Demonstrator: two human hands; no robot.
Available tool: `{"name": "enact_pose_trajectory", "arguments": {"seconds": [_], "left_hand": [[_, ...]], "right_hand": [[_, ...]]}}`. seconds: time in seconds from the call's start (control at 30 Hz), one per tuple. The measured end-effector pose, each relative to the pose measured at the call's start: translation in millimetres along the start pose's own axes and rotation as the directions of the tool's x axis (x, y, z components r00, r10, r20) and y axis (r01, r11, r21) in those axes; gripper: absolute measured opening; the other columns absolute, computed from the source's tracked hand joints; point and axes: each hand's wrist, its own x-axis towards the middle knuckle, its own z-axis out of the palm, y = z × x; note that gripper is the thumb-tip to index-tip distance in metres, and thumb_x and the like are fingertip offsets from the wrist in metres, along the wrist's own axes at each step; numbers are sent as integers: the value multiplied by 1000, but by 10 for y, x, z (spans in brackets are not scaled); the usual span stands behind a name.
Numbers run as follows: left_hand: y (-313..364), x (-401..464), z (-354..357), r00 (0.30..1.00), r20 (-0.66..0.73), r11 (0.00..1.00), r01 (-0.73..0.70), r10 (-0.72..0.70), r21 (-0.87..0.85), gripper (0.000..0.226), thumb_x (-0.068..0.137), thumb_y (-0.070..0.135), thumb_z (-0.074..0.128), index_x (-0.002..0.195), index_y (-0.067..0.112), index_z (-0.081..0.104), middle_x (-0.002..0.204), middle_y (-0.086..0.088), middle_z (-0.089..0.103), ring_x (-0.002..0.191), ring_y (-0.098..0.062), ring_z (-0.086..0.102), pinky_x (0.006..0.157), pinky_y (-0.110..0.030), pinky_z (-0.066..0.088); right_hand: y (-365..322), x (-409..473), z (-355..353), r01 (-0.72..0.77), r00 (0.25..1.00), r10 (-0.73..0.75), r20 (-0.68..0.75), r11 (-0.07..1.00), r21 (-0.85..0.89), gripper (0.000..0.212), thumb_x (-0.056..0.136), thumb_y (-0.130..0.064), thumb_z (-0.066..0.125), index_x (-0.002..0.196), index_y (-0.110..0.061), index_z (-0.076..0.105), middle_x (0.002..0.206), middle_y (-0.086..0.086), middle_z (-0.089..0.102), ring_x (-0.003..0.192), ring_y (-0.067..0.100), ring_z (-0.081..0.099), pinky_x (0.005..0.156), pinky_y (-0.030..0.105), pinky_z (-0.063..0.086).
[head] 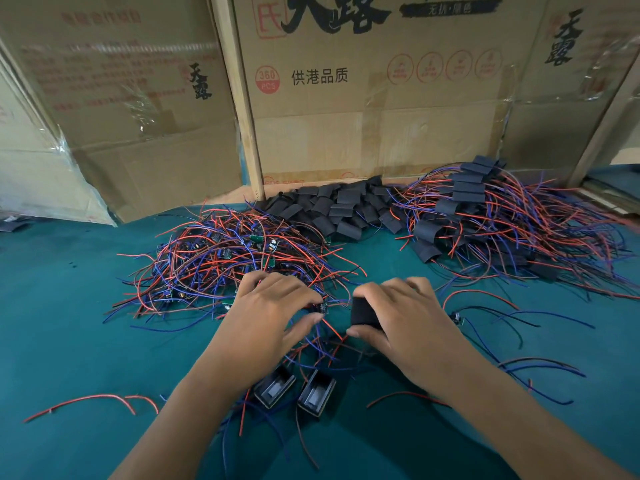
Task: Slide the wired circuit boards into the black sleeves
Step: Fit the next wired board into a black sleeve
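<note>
Left hand (273, 306) pinches a small wired circuit board (321, 308) between thumb and fingers, apparently by its edge. Just right, the right hand (398, 313) grips a black sleeve (364, 315), its opening facing the board, above the green table (69, 341).

Small wired board (321, 308) just left of upright black sleeve (363, 315).

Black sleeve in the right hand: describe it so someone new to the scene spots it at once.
Start at the green table, near its front middle where the two hands meet. The right hand pinches one black sleeve between thumb and fingers, facing the left hand. Unlike the sleeves piled by the cardboard at the back, it is alone and held.
</note>
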Motion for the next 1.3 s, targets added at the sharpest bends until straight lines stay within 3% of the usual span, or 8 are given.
{"name": "enact_pose_trajectory", "arguments": {"seconds": [0.1,0.27,0.4,0.57,0.8,1.0,1.3], "left_hand": [[124,19,-7,998,8,999,-54,54,1,27,95,44,51,99,26,71,97,12,66,91,-14,62,96,-31,31],[211,30,29,992,-56,994,-109,109,-2,28,94,39,54,100,19,72,95,7,67,88,-19,63,92,-33,35],[225,42,22,988,-127,991,-102,90,-90,27,92,36,57,94,14,71,92,4,69,90,-15,57,89,-29,35],[252,46,13,986,-131,982,-125,106,-144,24,95,31,57,91,12,71,94,6,68,89,-18,61,87,-34,40],[285,23,-8,990,-139,969,-62,29,-238,17,93,27,66,94,11,71,97,7,68,97,-8,56,93,-16,36],[280,17,-8,988,-156,958,-33,-12,-286,14,91,24,68,94,11,72,98,7,67,96,-8,57,87,-32,44],[310,15,-14,986,-163,941,-87,35,-327,14,90,21,67,93,9,74,98,7,67,94,-13,62,85,-34,49]], "right_hand": [[-25,-9,-49,46,999,-44,-32,997,59,47,95,-59,42,125,-25,52,116,-10,60,113,17,51,98,36,29],[-13,-20,-57,71,996,-66,-51,993,95,46,91,-54,46,113,-17,62,98,-4,67,93,23,62,86,42,43],[5,-17,-62,78,996,-72,-49,987,142,47,92,-54,47,116,-16,61,101,-2,68,95,24,63,86,42,42],[15,-13,-51,96,995,-91,-38,986,136,46,93,-53,49,119,-15,58,106,0,67,96,25,62,86,38,41],[49,-17,-25,118,992,-106,-69,973,199,47,93,-55,48,119,-17,56,105,-3,66,96,22,59,89,34,37],[22,-41,-43,125,985,-82,-153,947,296,43,90,-49,58,112,-12,61,90,-1,67,80,13,46,72,23,28],[50,-19,-3,147,986,-121,-117,956,252,44,92,-51,55,118,-16,56,99,-3,66,86,19,54,83,32,37]]}}
